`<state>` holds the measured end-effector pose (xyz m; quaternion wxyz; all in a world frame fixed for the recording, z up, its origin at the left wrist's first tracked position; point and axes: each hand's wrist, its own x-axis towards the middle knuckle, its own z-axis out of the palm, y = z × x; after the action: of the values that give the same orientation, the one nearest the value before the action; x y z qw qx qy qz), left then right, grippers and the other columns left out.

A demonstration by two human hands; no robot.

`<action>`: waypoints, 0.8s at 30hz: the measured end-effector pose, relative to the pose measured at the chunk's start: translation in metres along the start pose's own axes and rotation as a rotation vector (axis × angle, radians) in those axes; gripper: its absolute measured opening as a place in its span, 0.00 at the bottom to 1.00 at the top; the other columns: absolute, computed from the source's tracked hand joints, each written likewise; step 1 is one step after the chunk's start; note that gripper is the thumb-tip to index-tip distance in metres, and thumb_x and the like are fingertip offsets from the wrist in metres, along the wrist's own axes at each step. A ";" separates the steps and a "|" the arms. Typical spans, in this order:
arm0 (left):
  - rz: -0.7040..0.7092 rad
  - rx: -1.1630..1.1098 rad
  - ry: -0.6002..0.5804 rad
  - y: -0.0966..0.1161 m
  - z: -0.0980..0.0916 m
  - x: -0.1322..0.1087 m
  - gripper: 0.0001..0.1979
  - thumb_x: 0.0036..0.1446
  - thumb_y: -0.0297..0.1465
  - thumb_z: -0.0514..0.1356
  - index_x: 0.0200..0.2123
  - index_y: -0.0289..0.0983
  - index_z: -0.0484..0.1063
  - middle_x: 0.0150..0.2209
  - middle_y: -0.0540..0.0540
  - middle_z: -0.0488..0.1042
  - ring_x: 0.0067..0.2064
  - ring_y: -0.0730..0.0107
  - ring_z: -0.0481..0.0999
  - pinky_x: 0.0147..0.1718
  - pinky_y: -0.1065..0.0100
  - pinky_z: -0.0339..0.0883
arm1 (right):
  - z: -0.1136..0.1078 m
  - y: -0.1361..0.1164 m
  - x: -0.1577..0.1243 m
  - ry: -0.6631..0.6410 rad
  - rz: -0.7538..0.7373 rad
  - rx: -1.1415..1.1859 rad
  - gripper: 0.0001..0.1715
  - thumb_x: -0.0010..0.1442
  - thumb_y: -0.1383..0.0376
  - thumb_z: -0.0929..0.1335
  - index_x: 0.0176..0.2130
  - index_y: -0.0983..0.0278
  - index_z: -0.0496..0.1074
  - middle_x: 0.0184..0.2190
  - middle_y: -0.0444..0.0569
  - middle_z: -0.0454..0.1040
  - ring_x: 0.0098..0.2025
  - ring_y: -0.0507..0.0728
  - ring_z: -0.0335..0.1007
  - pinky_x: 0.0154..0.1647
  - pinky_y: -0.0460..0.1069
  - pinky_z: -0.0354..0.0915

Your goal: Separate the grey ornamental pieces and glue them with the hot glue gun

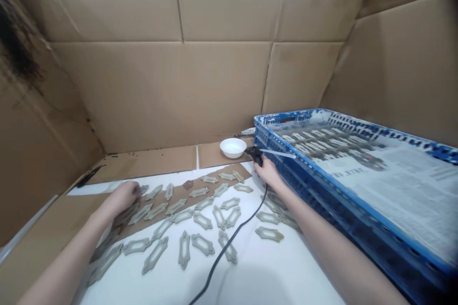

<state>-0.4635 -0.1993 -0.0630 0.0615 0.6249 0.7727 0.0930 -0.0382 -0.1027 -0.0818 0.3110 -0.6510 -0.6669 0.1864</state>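
My right hand [265, 170] is wrapped round a black hot glue gun [255, 153] with a white glue stick [279, 153] coming out of its back. The gun's nozzle points left, by the rim of a small white bowl [233, 148]. A black cord [234, 236] runs from the gun toward me. My left hand [126, 196] is at the left among small grey-beige frame-shaped pieces [156, 211], fingers curled down. Its fingertips are beside one piece [143, 189]; whether they pinch it is hidden. Several more pieces [184, 249] lie flat, spread out.
A blue plastic crate [343, 205] stands at the right, lined with newspaper [390, 186] and holding rows of similar pieces [322, 143]. Cardboard walls [179, 86] close in the back and sides. A cardboard strip [222, 175] lies under some pieces on the white table [268, 276].
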 end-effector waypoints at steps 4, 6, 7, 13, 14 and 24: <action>-0.025 -0.111 0.056 0.009 -0.012 -0.001 0.07 0.44 0.33 0.54 0.26 0.36 0.67 0.27 0.41 0.75 0.36 0.53 0.73 0.35 0.62 0.62 | -0.010 -0.007 0.002 -0.016 0.028 0.100 0.16 0.52 0.66 0.59 0.42 0.66 0.64 0.23 0.46 0.71 0.27 0.55 0.70 0.30 0.46 0.61; -0.025 -0.204 0.046 0.017 -0.016 -0.004 0.11 0.48 0.38 0.52 0.30 0.36 0.66 0.28 0.42 0.76 0.34 0.57 0.75 0.34 0.64 0.65 | -0.016 -0.010 0.001 0.002 0.044 0.138 0.15 0.51 0.64 0.60 0.40 0.65 0.64 0.21 0.46 0.70 0.25 0.55 0.69 0.30 0.46 0.61; -0.019 -0.267 0.032 0.021 -0.017 -0.006 0.13 0.49 0.40 0.51 0.32 0.36 0.65 0.29 0.43 0.76 0.33 0.60 0.76 0.34 0.66 0.67 | -0.019 -0.012 0.000 0.018 0.052 0.157 0.14 0.50 0.64 0.61 0.39 0.65 0.64 0.21 0.45 0.69 0.25 0.55 0.68 0.29 0.47 0.60; 0.004 -0.750 -0.069 0.057 -0.026 -0.026 0.19 0.46 0.45 0.56 0.33 0.36 0.61 0.29 0.45 0.74 0.30 0.63 0.75 0.30 0.65 0.70 | -0.036 -0.030 -0.009 0.076 0.060 0.366 0.10 0.50 0.62 0.61 0.35 0.63 0.60 0.18 0.43 0.65 0.21 0.53 0.64 0.26 0.47 0.60; 0.019 -0.787 -0.088 0.064 -0.028 -0.031 0.18 0.46 0.45 0.56 0.32 0.36 0.61 0.28 0.46 0.74 0.28 0.65 0.75 0.29 0.66 0.69 | -0.037 -0.036 -0.013 0.061 0.046 0.423 0.10 0.51 0.60 0.60 0.34 0.63 0.60 0.19 0.43 0.65 0.20 0.52 0.63 0.25 0.46 0.60; 0.085 -0.913 -0.262 0.134 -0.022 -0.079 0.11 0.54 0.41 0.48 0.29 0.40 0.55 0.18 0.57 0.59 0.14 0.81 0.52 0.13 0.77 0.45 | -0.028 -0.081 -0.062 -0.420 0.055 0.888 0.22 0.48 0.50 0.66 0.29 0.68 0.68 0.18 0.41 0.62 0.17 0.46 0.57 0.17 0.42 0.56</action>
<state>-0.3237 -0.2507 -0.0137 0.4229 0.5715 0.6123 0.3459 -0.0829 -0.1750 -0.0189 0.4123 -0.4213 -0.5540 0.5879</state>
